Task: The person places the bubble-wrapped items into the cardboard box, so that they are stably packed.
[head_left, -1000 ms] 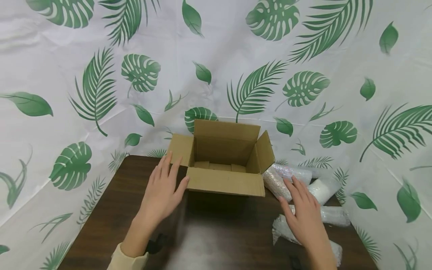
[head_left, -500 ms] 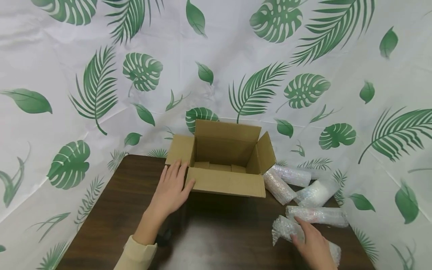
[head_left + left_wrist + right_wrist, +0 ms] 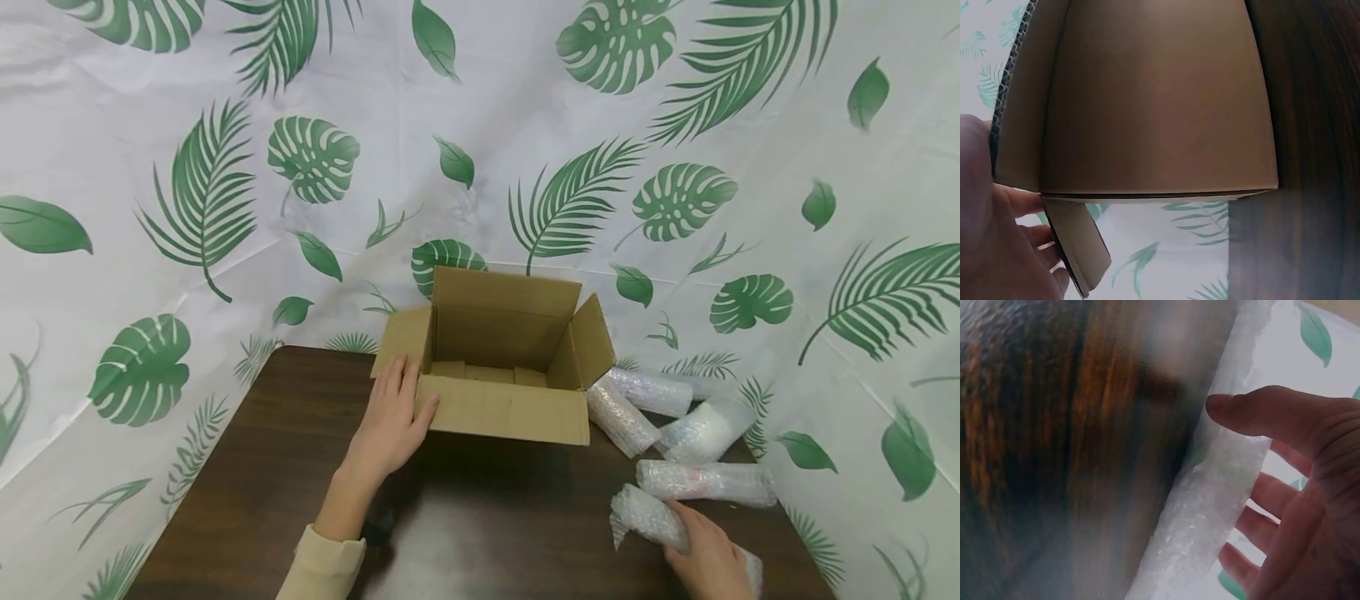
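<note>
Right hand (image 3: 708,554) is now gripping the nearest bubble-wrapped roll (image 3: 649,517) at the table's (image 3: 262,450) right front, its fingers closing from a wider spread half a second ago, so that roll is coming under control; can't tell if it's lifting. Left hand (image 3: 386,429) is resting, fingers fairly straight, on the cardboard box's (image 3: 498,332) left flap (image 3: 406,333), thumb touching the front flap (image 3: 510,410).

I see the head camera looking forward and down over the table (image 3: 300,433), the box (image 3: 502,408) ahead at twelve o'clock. The left-wrist camera shares that box, facing it from up close; the right-wrist one looks closely at the wrapped roll (image 3: 1204,506), which the head view shows toward five o'clock.
</note>
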`<act>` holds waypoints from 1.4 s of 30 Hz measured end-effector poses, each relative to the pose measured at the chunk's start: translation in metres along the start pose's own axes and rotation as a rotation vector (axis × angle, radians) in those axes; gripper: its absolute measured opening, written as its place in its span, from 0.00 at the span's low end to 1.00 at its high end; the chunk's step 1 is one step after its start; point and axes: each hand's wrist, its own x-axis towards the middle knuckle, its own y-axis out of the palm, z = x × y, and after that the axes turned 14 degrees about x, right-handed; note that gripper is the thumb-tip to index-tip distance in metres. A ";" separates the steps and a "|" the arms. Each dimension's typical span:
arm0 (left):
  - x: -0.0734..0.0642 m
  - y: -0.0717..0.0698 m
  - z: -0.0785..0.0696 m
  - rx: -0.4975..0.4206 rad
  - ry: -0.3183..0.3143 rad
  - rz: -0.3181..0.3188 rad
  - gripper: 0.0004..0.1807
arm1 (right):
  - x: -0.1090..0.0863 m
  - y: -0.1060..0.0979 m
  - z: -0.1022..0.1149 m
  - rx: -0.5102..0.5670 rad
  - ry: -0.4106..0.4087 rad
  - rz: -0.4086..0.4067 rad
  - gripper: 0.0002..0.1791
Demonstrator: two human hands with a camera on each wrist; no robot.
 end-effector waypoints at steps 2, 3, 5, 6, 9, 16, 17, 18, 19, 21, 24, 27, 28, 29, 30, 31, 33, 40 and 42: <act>0.001 0.004 0.001 -0.028 -0.002 -0.022 0.41 | 0.001 0.001 0.000 0.005 0.005 0.003 0.39; 0.001 0.006 0.001 -0.042 -0.003 -0.030 0.42 | 0.001 0.001 0.000 0.007 0.009 0.005 0.39; 0.001 0.011 0.002 -0.068 -0.001 -0.045 0.43 | 0.001 0.002 0.000 0.008 0.016 0.007 0.39; 0.001 0.014 0.003 -0.077 -0.001 -0.051 0.43 | 0.002 0.002 0.000 0.009 0.022 0.008 0.39; 0.000 0.022 0.004 -0.092 0.003 -0.065 0.43 | 0.002 0.001 -0.002 0.005 0.025 0.017 0.39; 0.003 0.028 0.006 -0.072 0.006 -0.091 0.41 | 0.002 -0.003 -0.005 -0.008 0.014 0.025 0.37; 0.004 0.029 0.006 -0.068 0.007 -0.093 0.41 | 0.003 -0.004 -0.005 -0.009 0.021 0.030 0.36; 0.003 0.029 0.006 -0.065 0.007 -0.094 0.41 | 0.003 -0.004 -0.005 -0.010 0.028 0.035 0.36; 0.003 0.029 0.006 -0.063 0.006 -0.093 0.40 | 0.003 -0.004 -0.005 -0.009 0.034 0.038 0.36; 0.003 0.030 0.007 -0.062 0.009 -0.100 0.40 | 0.004 -0.004 -0.006 -0.003 0.050 0.045 0.36; 0.002 0.031 0.008 -0.061 0.007 -0.107 0.40 | 0.004 -0.003 -0.010 0.015 0.056 0.040 0.37; 0.002 0.031 0.009 -0.061 0.003 -0.110 0.40 | 0.003 -0.003 -0.015 0.049 0.000 0.012 0.38; 0.002 0.032 0.009 -0.062 0.002 -0.112 0.40 | 0.002 -0.003 -0.018 0.063 -0.024 0.002 0.38; 0.002 0.032 0.009 -0.065 0.001 -0.112 0.40 | 0.001 -0.003 -0.019 0.074 -0.048 -0.003 0.38; 0.002 0.032 0.009 -0.064 0.000 -0.113 0.40 | 0.001 -0.003 -0.021 0.082 -0.067 -0.007 0.37; 0.002 0.032 0.010 -0.066 -0.001 -0.112 0.40 | 0.000 -0.003 -0.022 0.085 -0.081 -0.007 0.37; 0.002 0.033 0.010 -0.070 -0.001 -0.112 0.40 | -0.001 -0.004 -0.023 0.085 -0.069 0.000 0.36; 0.002 0.035 0.011 -0.058 0.007 -0.119 0.40 | -0.003 -0.013 -0.019 0.081 0.001 0.055 0.34; 0.003 0.035 0.011 -0.053 0.010 -0.128 0.40 | -0.006 -0.017 -0.016 0.089 -0.006 0.056 0.34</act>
